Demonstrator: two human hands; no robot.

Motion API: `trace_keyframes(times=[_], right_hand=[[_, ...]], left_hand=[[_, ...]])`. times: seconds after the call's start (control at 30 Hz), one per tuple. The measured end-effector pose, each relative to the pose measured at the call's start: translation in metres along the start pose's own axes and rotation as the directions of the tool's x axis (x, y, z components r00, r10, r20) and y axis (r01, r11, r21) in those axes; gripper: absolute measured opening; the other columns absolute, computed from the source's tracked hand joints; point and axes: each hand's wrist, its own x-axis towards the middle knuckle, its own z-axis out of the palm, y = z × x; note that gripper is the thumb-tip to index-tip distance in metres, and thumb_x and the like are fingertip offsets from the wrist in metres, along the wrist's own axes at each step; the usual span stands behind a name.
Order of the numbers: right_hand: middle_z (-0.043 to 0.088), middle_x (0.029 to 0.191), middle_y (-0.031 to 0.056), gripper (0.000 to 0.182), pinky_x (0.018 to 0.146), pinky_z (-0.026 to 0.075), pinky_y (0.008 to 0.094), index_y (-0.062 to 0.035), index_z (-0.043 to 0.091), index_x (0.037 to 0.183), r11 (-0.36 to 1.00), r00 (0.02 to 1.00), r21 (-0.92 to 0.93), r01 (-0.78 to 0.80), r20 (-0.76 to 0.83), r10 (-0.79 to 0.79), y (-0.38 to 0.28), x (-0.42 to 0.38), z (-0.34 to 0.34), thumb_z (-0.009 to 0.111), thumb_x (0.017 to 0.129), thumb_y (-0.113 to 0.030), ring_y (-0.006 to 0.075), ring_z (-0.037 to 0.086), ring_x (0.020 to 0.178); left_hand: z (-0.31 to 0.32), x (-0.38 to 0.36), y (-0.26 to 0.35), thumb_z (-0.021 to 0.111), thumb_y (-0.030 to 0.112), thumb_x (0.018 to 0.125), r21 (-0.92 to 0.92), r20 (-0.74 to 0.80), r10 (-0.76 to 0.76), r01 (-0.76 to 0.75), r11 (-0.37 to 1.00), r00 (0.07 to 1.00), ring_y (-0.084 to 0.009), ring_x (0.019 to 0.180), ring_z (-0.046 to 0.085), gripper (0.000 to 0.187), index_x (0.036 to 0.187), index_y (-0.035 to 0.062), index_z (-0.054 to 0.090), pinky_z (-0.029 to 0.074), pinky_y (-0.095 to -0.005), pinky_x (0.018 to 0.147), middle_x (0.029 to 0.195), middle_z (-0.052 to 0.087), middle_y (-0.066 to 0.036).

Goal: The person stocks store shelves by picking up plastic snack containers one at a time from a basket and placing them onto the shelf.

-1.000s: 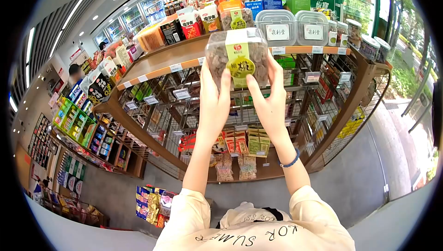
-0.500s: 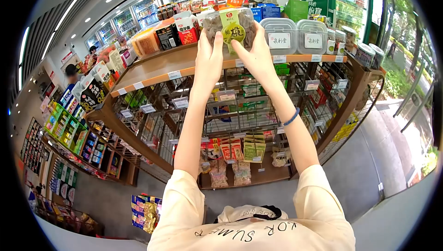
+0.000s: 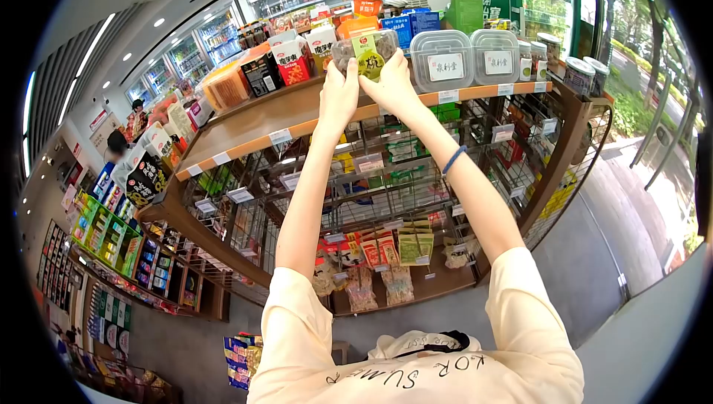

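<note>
A clear plastic tub of dark, dried-looking pieces with a green label (image 3: 369, 61) is at the top of the display rack, over the shelf's front part. My left hand (image 3: 339, 96) grips its left side, fingers around the edge. On its right side my right hand (image 3: 391, 86) grips it too, the thumb reaching toward the label. Both arms are stretched out forward. To the right of the tub stand two clear lidded containers with white labels, the nearer one (image 3: 442, 62) close by my right hand. White and red boxes (image 3: 290, 61) stand to the left of my hands.
The wooden shelf edge (image 3: 278, 137) carries price tags. Below, wire racks hold hanging snack bags (image 3: 414, 246). Jars (image 3: 579, 73) stand at the right corner. Other people (image 3: 117, 144) are at the far left; glass and a walkway lie at the right.
My hands have carried the tub farther away over the shelf, so it looks smaller, closer to the boxes behind. The view has tilted slightly.
</note>
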Motion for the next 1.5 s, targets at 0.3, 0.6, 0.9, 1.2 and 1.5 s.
trace_keyframes(times=[0.3, 0.6, 0.9, 1.2, 1.5], right_hand=[[0.03, 0.112, 0.0456, 0.104, 0.094, 0.036, 0.0438, 0.0287, 0.003, 0.117, 0.983, 0.973, -0.173, -0.068, 0.208, 0.104, 0.017, 0.019, -0.007, 0.064, 0.068, -0.04, 0.0502, 0.04, 0.108], [0.012, 0.123, 0.049, 0.109, 0.1, 0.03, 0.0417, 0.0272, -0.007, 0.119, 0.97, 0.949, -0.218, -0.109, 0.268, 0.167, 0.021, 0.023, -0.007, 0.062, 0.069, -0.04, 0.0529, 0.028, 0.117], [0.004, 0.126, 0.0476, 0.089, 0.104, 0.017, 0.0485, 0.0245, -0.001, 0.123, 0.987, 0.986, -0.116, 0.108, 0.14, -0.091, 0.018, 0.013, -0.007, 0.057, 0.074, -0.021, 0.0552, 0.011, 0.123], [0.005, 0.13, 0.0438, 0.091, 0.103, 0.024, 0.0439, 0.0226, 0.0, 0.125, 0.966, 0.987, -0.226, 0.124, 0.133, -0.096, 0.027, 0.016, -0.005, 0.058, 0.074, -0.025, 0.0508, 0.019, 0.123], [-0.002, 0.132, 0.0417, 0.091, 0.105, 0.02, 0.0432, 0.0218, 0.001, 0.125, 0.954, 0.985, -0.244, 0.175, 0.045, -0.169, 0.027, 0.009, 0.005, 0.061, 0.074, -0.024, 0.0505, 0.013, 0.125]], left_hand=[[0.006, 0.001, 0.0, 0.034, 0.045, 0.088, 0.181, 0.047, -0.033, 0.024, 0.983, 0.998, -0.0441, 0.099, 0.051, 0.057, 0.121, -0.0019, 0.034, 0.039, -0.0477, 0.086, 0.107, 0.053, -0.029], [0.005, 0.003, 0.005, 0.033, 0.044, 0.088, 0.309, 0.121, -0.047, 0.008, 0.951, 0.991, -0.0445, 0.094, 0.054, 0.066, 0.121, -0.0122, 0.027, 0.041, -0.0464, 0.084, 0.097, 0.056, -0.033], [0.009, 0.009, 0.004, 0.034, 0.051, 0.085, 0.274, 0.145, -0.117, 0.074, 0.959, 0.982, -0.0451, 0.102, 0.05, 0.072, 0.12, -0.0108, 0.03, 0.038, -0.0439, 0.089, 0.103, 0.053, -0.034], [0.017, 0.012, 0.003, 0.033, 0.043, 0.087, 0.344, 0.144, -0.083, 0.029, 0.939, 0.986, -0.0421, 0.096, 0.054, 0.065, 0.121, -0.0128, 0.027, 0.041, -0.0453, 0.085, 0.1, 0.055, -0.031], [0.012, 0.011, 0.005, 0.034, 0.045, 0.086, 0.367, 0.178, -0.138, 0.064, 0.928, 0.974, -0.042, 0.101, 0.052, 0.064, 0.121, -0.0086, 0.028, 0.039, -0.0449, 0.089, 0.105, 0.054, -0.03]])
